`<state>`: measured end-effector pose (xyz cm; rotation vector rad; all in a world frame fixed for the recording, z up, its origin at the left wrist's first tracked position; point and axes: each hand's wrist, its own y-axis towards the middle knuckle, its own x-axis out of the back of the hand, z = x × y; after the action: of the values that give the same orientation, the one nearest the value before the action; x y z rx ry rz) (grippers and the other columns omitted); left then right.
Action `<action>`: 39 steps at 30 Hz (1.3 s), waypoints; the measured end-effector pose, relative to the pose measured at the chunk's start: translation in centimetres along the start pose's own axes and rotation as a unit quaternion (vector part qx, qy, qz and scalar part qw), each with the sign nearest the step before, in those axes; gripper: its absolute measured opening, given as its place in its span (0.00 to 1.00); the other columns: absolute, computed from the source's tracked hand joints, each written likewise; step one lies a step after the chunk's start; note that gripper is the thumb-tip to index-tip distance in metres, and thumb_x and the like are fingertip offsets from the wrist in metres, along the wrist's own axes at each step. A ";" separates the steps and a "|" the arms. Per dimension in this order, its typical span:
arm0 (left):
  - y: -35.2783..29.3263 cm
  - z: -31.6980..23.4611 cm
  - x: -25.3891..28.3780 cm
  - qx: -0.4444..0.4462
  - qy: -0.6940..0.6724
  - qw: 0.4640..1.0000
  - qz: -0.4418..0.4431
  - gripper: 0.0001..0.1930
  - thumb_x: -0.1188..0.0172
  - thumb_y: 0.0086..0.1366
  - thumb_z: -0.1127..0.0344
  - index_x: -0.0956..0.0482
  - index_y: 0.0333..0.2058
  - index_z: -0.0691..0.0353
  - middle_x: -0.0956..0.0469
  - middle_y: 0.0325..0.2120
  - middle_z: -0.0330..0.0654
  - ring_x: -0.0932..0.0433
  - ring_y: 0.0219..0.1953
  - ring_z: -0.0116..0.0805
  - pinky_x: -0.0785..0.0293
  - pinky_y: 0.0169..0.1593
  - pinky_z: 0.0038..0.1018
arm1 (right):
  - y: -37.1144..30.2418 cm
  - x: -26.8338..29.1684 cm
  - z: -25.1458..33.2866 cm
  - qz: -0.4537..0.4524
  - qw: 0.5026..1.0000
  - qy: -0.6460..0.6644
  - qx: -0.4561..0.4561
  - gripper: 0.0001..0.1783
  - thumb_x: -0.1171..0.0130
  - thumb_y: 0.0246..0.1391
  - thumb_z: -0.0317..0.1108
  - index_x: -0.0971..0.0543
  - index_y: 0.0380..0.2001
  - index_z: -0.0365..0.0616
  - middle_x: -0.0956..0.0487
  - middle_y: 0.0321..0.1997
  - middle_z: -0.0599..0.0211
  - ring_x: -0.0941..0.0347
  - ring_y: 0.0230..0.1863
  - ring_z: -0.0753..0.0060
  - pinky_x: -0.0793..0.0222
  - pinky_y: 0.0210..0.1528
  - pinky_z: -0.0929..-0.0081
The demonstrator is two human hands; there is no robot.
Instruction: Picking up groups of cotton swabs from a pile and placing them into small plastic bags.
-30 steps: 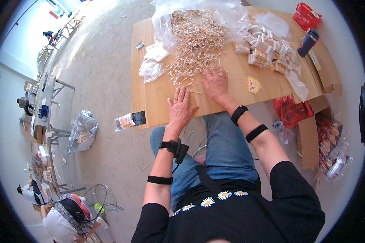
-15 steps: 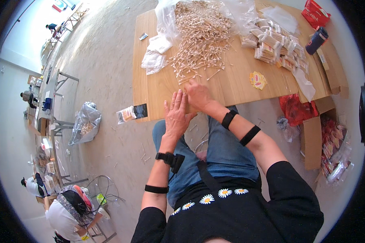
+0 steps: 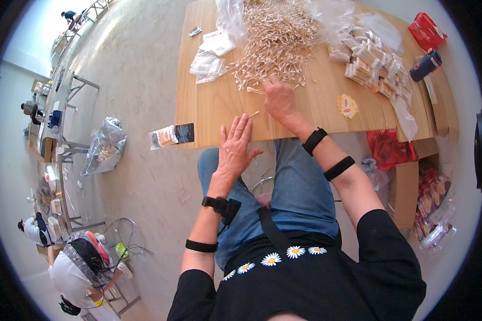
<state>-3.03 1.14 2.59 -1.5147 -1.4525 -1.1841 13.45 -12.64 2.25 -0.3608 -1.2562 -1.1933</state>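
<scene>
1. Our left hand (image 3: 234,150) lies palm down at the near edge of the wooden table (image 3: 316,115), fingers straight and together, thumb spread. A single swab (image 3: 255,114) lies by its fingertips; we cannot tell whether they touch.
2. Our right hand (image 3: 279,97) has its fingers bent downward at the near fringe of the swab pile (image 3: 276,51). We cannot tell whether anything is pinched beneath them.
3. The pile spreads loose over the table beyond our hands, its sticks pointing every way. Each swab should weigh next to nothing and roll easily on smooth wood.
4. We would expect the thin sticks to be stiff yet easily snapped, and the cotton tips soft and quick to fluff. The middle of the stick, between thumb and fingertip, seems the best hold; for several, we would align them first and squeeze gently.
5. Left of the pile lie flat clear bags (image 3: 208,67), likely slippery and best lifted by a corner. A filled packet (image 3: 167,136) sits at the table's left edge.
6. To the right are yellow cards (image 3: 347,106) and heaped filled packets (image 3: 377,64), which probably slide against one another.
</scene>
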 end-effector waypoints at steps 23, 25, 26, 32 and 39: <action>0.4 -1.4 -2.6 0.039 0.019 0.998 -0.046 0.58 0.27 0.46 0.45 0.49 0.70 0.60 0.52 0.72 0.48 0.56 0.74 0.47 0.62 0.72 0.53 | -1.8 -0.3 3.2 0.027 0.996 0.042 -0.072 0.07 0.40 0.51 0.35 0.22 0.31 0.44 0.22 0.39 0.55 0.20 0.38 0.48 0.24 0.37 0.54; 0.5 -1.3 -2.6 0.041 0.012 0.998 -0.037 0.58 0.26 0.45 0.46 0.49 0.70 0.60 0.52 0.72 0.47 0.56 0.74 0.47 0.61 0.72 0.54 | -1.1 -0.8 3.0 0.041 0.997 0.001 -0.060 0.07 0.40 0.50 0.34 0.22 0.32 0.44 0.22 0.39 0.55 0.20 0.39 0.49 0.24 0.38 0.55; 0.6 -1.2 -2.5 0.041 0.012 0.998 -0.038 0.58 0.26 0.45 0.46 0.49 0.70 0.60 0.52 0.72 0.47 0.56 0.74 0.47 0.61 0.72 0.54 | -1.4 -0.9 2.8 0.040 0.997 0.001 -0.059 0.07 0.40 0.50 0.34 0.22 0.32 0.44 0.22 0.39 0.55 0.20 0.39 0.49 0.24 0.38 0.55; 0.4 -1.4 -2.4 0.041 0.003 0.998 -0.044 0.58 0.25 0.44 0.49 0.48 0.70 0.58 0.51 0.72 0.46 0.55 0.74 0.46 0.60 0.72 0.54 | -2.1 -0.2 0.6 0.151 0.986 0.065 -0.006 0.11 0.39 0.50 0.32 0.22 0.37 0.44 0.22 0.42 0.53 0.20 0.41 0.48 0.22 0.41 0.57; 0.3 -1.3 -2.1 0.039 -0.004 0.998 -0.047 0.58 0.24 0.43 0.52 0.48 0.70 0.58 0.51 0.72 0.46 0.54 0.74 0.45 0.61 0.72 0.52 | -1.3 0.0 0.8 0.072 0.994 0.004 -0.082 0.05 0.42 0.53 0.31 0.22 0.33 0.43 0.22 0.40 0.53 0.22 0.42 0.46 0.24 0.43 0.55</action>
<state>-2.84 -0.84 1.03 -1.4141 -1.5723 -1.1627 11.94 -12.56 2.06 -0.5573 -1.1083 -1.1759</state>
